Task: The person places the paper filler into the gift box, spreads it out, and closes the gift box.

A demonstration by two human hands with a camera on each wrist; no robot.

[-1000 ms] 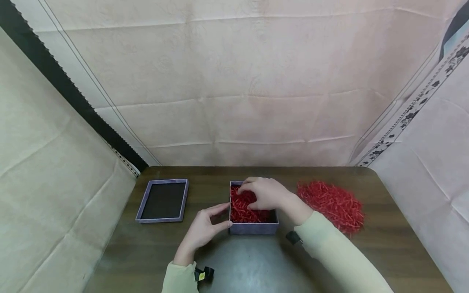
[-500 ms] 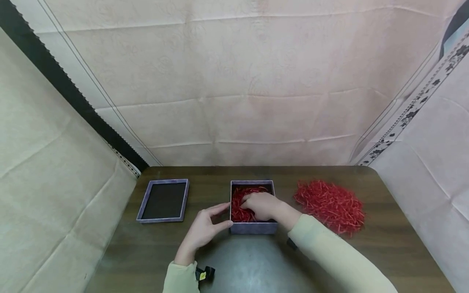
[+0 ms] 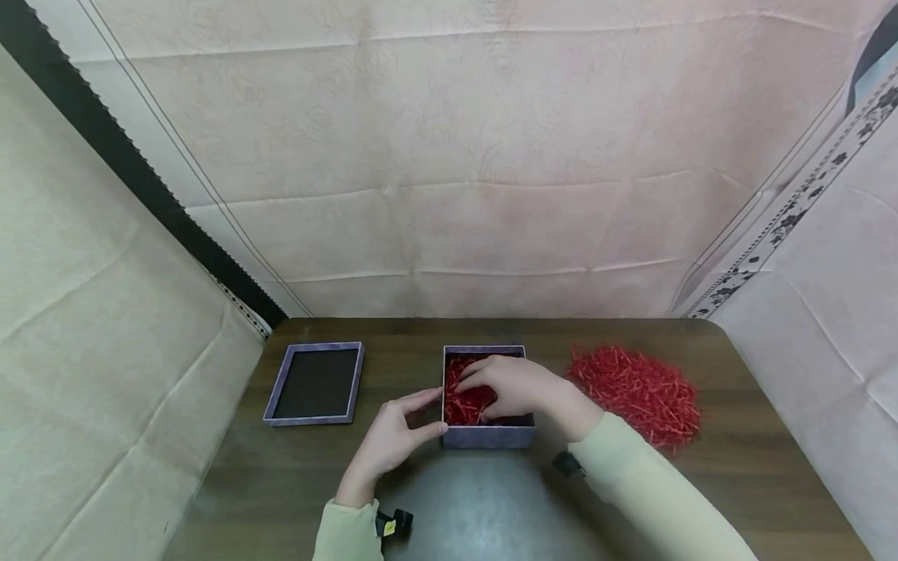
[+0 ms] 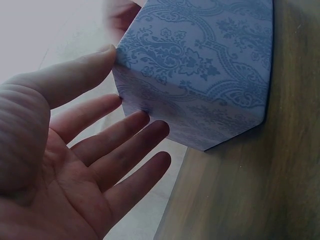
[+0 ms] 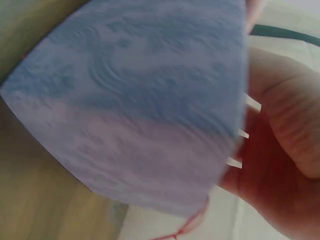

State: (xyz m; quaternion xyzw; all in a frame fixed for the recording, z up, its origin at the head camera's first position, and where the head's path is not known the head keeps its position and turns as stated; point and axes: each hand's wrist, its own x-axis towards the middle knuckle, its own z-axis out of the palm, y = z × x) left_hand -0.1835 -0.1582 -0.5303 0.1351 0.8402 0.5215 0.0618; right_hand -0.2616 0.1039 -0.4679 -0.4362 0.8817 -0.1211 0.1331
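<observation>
Our left hand point(image 3: 389, 438), fingers spread, touches the left side of the box point(image 3: 489, 438) on the desk point(image 3: 281, 487); we should brace it lightly. Our right hand point(image 3: 519, 387) partly hides the red shreds point(image 3: 461, 411) inside, best levelled gently; whether it pinches any, we cannot tell. The lid point(image 3: 316, 386) and loose pile point(image 3: 634, 397) flank the box, apart.

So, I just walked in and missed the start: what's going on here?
A person has their right hand in an open box, on the red shredded paper inside; whether it grips any is hard to tell. Their left hand touches the box's left side. The lid is off, lying to the left, and a loose red pile sits on the table to the right.
</observation>
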